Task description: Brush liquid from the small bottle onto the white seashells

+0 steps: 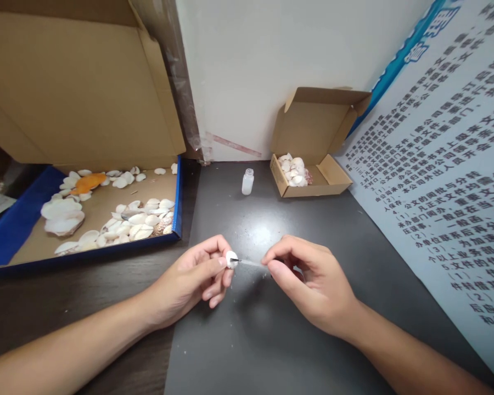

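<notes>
My left hand pinches a small white seashell between thumb and forefinger, its other fingers curled loosely below. In my right hand is a thin brush with a translucent handle and a dark tip, held between thumb and fingertips. The brush's tip lies against the face of the shell; the far end of its handle is hidden by my fingers. Beyond both hands stands a small uncapped glass bottle with whitish contents.
On the left an open blue-edged cardboard box holds many shells and an orange piece. A smaller open carton with shells sits at the back right. A printed sheet covers the right side, and a white panel rises behind.
</notes>
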Demonstrator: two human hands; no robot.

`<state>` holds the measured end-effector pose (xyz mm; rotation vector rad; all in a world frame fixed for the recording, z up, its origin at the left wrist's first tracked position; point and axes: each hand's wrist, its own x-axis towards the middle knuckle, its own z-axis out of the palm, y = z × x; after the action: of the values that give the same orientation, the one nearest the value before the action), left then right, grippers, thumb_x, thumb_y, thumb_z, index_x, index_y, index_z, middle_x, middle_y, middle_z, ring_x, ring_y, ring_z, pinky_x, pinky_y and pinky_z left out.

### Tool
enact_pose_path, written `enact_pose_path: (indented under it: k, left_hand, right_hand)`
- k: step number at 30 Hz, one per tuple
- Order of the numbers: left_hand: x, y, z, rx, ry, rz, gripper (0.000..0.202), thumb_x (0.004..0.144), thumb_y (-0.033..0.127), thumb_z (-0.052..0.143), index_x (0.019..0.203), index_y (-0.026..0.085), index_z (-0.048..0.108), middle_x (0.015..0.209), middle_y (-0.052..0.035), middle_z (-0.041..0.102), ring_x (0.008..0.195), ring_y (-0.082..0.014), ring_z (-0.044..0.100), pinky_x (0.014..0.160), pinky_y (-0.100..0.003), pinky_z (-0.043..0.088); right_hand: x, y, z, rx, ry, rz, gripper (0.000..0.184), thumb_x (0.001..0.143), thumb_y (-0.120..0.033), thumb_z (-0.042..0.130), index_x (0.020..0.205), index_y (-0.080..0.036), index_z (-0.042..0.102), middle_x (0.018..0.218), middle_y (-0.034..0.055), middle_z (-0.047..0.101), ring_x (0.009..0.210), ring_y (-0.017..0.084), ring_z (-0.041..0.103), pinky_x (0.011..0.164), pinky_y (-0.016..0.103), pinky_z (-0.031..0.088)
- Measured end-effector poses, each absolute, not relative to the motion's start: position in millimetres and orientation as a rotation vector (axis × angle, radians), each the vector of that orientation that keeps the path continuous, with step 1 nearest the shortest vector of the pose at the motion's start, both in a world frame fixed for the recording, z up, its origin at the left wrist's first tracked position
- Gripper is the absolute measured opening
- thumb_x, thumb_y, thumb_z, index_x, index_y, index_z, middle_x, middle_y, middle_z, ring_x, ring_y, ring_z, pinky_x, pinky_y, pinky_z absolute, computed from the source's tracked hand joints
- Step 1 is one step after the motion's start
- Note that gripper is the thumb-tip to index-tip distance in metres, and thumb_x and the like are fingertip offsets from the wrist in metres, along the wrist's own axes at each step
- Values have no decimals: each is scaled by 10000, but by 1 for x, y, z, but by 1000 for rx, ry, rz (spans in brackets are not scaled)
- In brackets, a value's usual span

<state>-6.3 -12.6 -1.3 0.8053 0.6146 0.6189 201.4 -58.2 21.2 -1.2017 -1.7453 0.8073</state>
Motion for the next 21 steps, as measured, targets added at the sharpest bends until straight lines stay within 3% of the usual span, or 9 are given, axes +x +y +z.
enact_pose_path:
  k: [7, 11, 21]
  left_hand:
    - [-5, -12, -1, 811, 630, 617, 218, 857, 291, 697, 773, 155, 548, 623, 36, 604, 409, -12, 354, 435, -149, 446]
    - [-6, -13, -1, 809, 615, 615, 210, 860, 297, 694, 788, 156, 556, 620, 35, 605, 405, -12, 353, 435, -151, 446]
    - [-7, -13, -2, 814, 624, 609, 215, 859, 293, 697, 778, 157, 552, 615, 35, 606, 411, -16, 359, 438, -151, 448]
  right_hand:
    - [201, -55, 21, -1321, -1715, 734, 127, 859, -170, 604, 734, -185, 626, 586, -52, 469, 511, 85, 414, 490, 219, 343]
    - [201, -55, 20, -1253, -1720, 889, 122, 890, -219, 583, 786, -189, 640, 637, -36, 537, 548, 93, 476, 516, 218, 380]
    - [200, -57, 19, -1288, -1728, 811, 125, 883, -186, 586, 765, -188, 625, 619, -43, 517, 533, 88, 446, 508, 218, 360]
